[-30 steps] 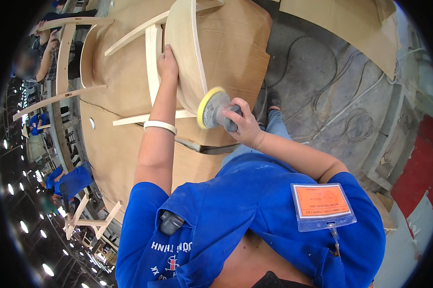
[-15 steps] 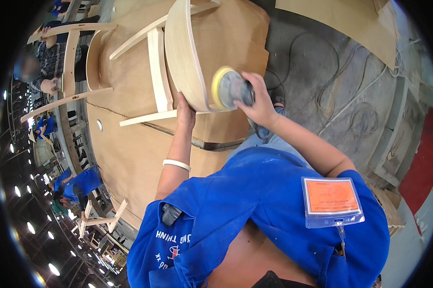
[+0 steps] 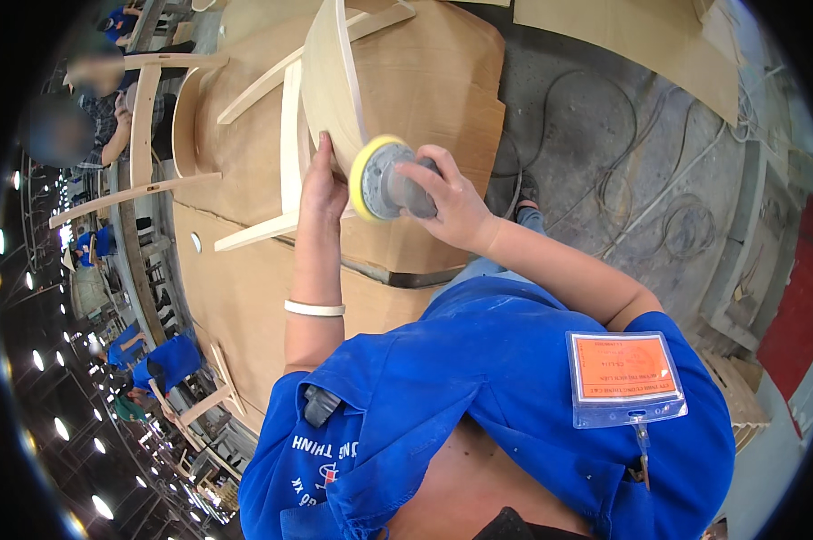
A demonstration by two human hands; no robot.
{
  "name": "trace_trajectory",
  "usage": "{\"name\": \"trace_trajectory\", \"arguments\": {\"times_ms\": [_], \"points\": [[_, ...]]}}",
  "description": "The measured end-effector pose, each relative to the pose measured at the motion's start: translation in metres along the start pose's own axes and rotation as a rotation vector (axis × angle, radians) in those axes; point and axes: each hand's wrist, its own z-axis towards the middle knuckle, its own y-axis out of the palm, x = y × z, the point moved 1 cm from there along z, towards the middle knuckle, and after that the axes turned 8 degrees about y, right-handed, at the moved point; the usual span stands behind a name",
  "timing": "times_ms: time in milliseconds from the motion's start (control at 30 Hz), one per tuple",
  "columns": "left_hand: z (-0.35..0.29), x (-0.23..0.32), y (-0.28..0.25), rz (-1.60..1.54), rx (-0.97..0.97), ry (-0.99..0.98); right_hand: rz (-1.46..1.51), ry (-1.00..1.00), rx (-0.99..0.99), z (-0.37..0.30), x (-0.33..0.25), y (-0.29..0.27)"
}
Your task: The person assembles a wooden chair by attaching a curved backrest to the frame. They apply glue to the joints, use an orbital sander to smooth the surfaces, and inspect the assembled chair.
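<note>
A pale wooden chair frame lies on a brown-board worktable. My left hand grips the lower edge of the chair's curved back panel; a white bangle sits on that forearm. My right hand is shut on a grey handheld sander. Its round yellow pad presses against the curved panel, just right of my left hand.
More unfinished chair frames rest on the table at the left. Other people in blue work clothes are at benches on the far left. Cables snake over the grey floor at the right, by stacked boards.
The sander has stayed on the curved panel while shifting slightly along it. My left hand has moved from higher up on the chair down to the panel's lower edge beside the sander.
</note>
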Motion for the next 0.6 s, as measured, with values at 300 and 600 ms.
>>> {"name": "trace_trajectory", "arguments": {"times_ms": [300,600], "points": [[0.001,0.032,0.027,-0.036,0.060,-0.055,0.042,0.341,-0.164,-0.014,0.030,-0.041],[-0.004,0.004,-0.006,-0.004,0.044,-0.028,-0.112,0.533,-0.275,-0.052,0.090,-0.074]]}}
